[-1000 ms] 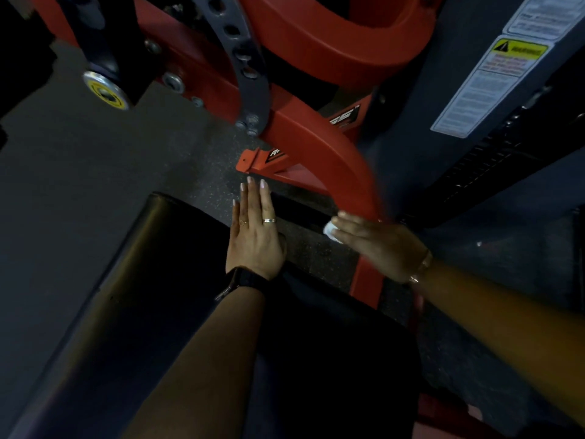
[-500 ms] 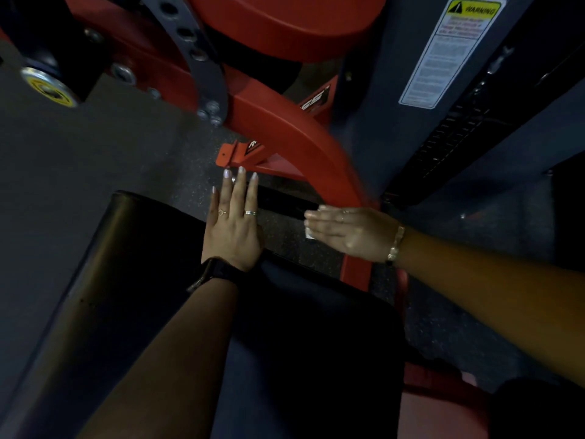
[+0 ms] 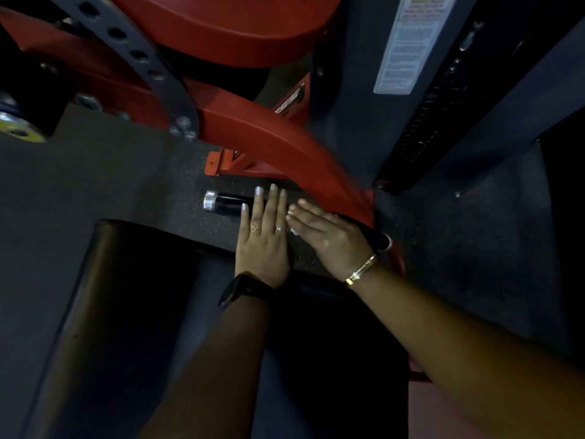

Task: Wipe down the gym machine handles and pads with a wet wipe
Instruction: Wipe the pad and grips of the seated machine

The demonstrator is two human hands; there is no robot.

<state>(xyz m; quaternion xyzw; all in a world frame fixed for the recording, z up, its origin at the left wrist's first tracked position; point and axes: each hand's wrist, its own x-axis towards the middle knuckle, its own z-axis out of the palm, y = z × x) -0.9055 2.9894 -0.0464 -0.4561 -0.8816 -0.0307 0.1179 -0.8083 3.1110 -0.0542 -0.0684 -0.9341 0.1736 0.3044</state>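
Note:
A black handle point(image 3: 228, 202) with a silver end cap sticks out leftwards from the red machine frame point(image 3: 285, 147). My left hand point(image 3: 262, 239) lies flat, fingers straight, across the handle just beyond the edge of the black seat pad point(image 3: 126, 312). My right hand point(image 3: 329, 236) lies flat on the handle to the right, its fingertips almost against my left hand. Only a small white corner of the wet wipe point(image 3: 293, 231) shows under the right hand's fingers; the rest is hidden.
A grey perforated adjustment plate point(image 3: 142, 58) crosses the red frame at the upper left. The grey weight-stack housing point(image 3: 348, 90) with a warning label point(image 3: 408, 42) rises at the right. Dark speckled floor point(image 3: 95, 172) lies around the pad.
My right hand with the wipe has slid left along the handle towards my left hand. The handle's silver end has come into sight left of my left hand's fingers.

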